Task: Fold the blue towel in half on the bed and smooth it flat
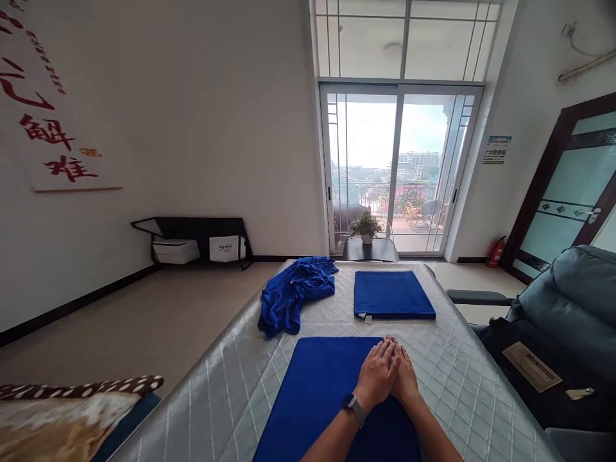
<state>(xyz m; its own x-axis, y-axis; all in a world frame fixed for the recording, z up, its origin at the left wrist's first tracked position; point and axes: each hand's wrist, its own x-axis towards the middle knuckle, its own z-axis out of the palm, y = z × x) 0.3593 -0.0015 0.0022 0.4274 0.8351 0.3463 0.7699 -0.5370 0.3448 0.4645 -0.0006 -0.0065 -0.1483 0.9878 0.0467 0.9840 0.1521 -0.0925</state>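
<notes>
A smooth blue cloth (317,385), spread flat, lies on the near part of the quilted mattress. At its far right corner my left hand (378,375), with a watch on the wrist, rests with fingers stretched forward and side by side. My right hand (405,377) lies close against it on the right, fingers also stretched along the cloth's edge, partly covered by the left thumb. Beyond them is a neatly folded blue cloth (392,295) with a small white tag at its near edge. A crumpled blue cloth (298,292) lies in a heap at the far left.
Under the cloths is a silvery quilted mattress (462,366). A grey armchair (577,301) holding a dark item and a brown card (532,367) stands at right. A patterned blanket (62,417) lies at lower left. Behind the mattress, a potted plant (366,226) sits on a chair.
</notes>
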